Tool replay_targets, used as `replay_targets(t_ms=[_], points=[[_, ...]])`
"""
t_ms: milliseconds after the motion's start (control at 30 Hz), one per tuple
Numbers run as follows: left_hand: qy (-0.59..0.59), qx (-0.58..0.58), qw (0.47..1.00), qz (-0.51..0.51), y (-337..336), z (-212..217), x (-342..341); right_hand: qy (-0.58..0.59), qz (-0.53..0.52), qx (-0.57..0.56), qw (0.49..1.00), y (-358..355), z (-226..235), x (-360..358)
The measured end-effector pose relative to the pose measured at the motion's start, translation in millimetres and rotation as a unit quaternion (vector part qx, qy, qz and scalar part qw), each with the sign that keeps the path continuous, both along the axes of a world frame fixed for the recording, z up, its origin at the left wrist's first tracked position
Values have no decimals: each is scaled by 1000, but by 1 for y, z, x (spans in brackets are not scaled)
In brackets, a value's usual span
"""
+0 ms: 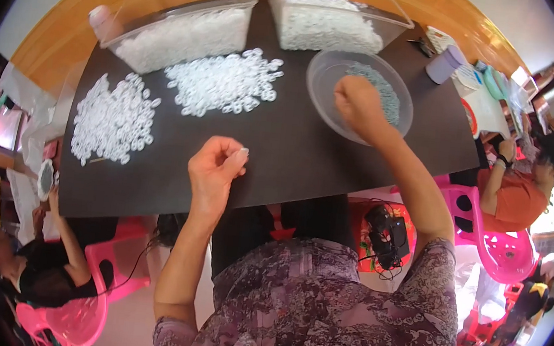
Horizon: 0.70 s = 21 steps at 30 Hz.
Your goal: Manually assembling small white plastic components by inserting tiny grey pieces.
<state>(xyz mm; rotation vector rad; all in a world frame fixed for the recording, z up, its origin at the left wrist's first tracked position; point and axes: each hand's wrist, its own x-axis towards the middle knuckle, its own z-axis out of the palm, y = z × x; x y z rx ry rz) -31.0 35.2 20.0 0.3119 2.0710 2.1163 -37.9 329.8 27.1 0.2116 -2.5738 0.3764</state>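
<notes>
Reaching into clear bowl (327, 101) of small grey-green rings (381, 93), right hand (358, 104) curled, grasp unclear; left hand (214, 167) pinched, contents hidden.

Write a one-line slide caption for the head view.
Right hand reaches into a clear bowl of small rings while the left hand hovers over the black mat.

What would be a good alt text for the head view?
A person's right hand reaches into a clear bowl of small grey-green pieces, while the left hand pinches its fingertips above a black table with two piles of white rings.
</notes>
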Motion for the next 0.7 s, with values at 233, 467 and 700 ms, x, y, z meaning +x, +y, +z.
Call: replay_targets(t_ms=[233,467,700], points=[[-109,175,978,7,-3,-1,10,-69,115,-282,950,-73,23,30],[-134,215,967,17,-10,6,26,-221,153,-475,838,-141,17,48],[-107,202,974,5,-16,2,34,-222,152,-471,840,-151,19,52]])
